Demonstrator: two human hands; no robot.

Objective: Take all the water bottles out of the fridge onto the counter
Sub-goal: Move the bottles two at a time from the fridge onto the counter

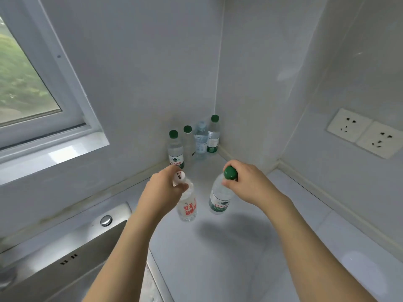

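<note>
My left hand (162, 188) grips the neck of a white-capped water bottle with red lettering (188, 207), which stands on the pale counter (229, 258). My right hand (246, 184) holds the top of a green-capped bottle with a green label (219, 199), also upright on the counter. Several more water bottles stand grouped in the back corner: a green-capped one (175, 150) nearest, another (188, 140) behind it, a clear-capped one (201, 139), and a green-capped one (213, 135) against the wall. The fridge is out of view.
A steel sink (65, 262) with a round fitting (106, 220) lies at the lower left. A window (24, 83) with a sill sits on the left wall. Two wall sockets (366, 132) are mounted on the right wall.
</note>
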